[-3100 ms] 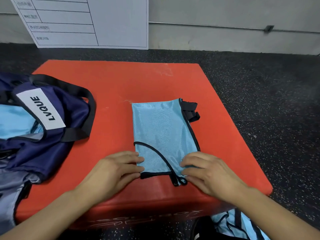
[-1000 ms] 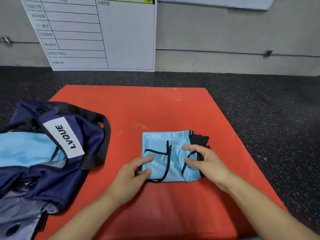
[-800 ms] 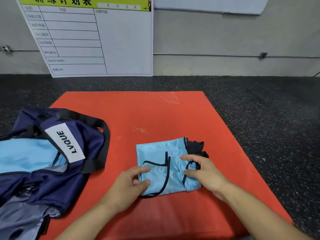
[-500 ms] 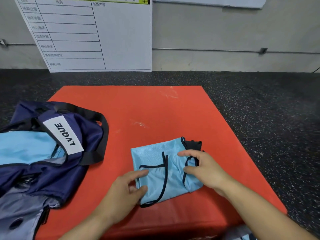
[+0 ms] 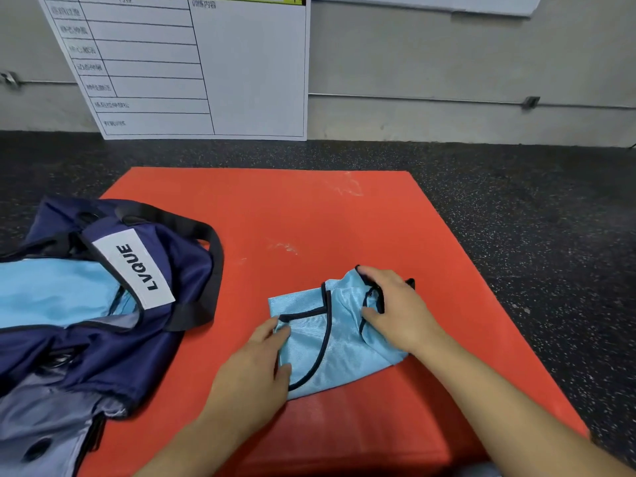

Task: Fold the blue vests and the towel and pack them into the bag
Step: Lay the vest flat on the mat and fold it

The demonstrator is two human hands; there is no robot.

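Your folded blue vest (image 5: 330,339) lay on the red mat (image 5: 309,218), toward the mat's five o'clock area, a compact light-blue bundle with black trim curving across its top layer. Your left hand (image 5: 251,370) sat at the bundle's eight o'clock edge, its fingers (image 5: 275,332) tucked under that edge and the thumb pressed on top, so the fabric was pinched between them. Your right hand (image 5: 395,311) covered the bundle's two o'clock corner, the fingers curled over the far edge and the thumb bearing down on the cloth, gripping the fold where the black strap ends bunched together. At nine o'clock from the vest, well apart from it, the navy bag (image 5: 113,304) slumped half on the mat and half off it, its mouth gaping and a white label reading LVQUE across its flap; more light-blue fabric (image 5: 51,290) showed inside the opening. A black carry strap (image 5: 206,270) looped out from the bag onto the mat. Beyond the mat at twelve o'clock, a white chart board (image 5: 192,63) leaned on the grey wall, standing on the dark speckled floor (image 5: 533,218).
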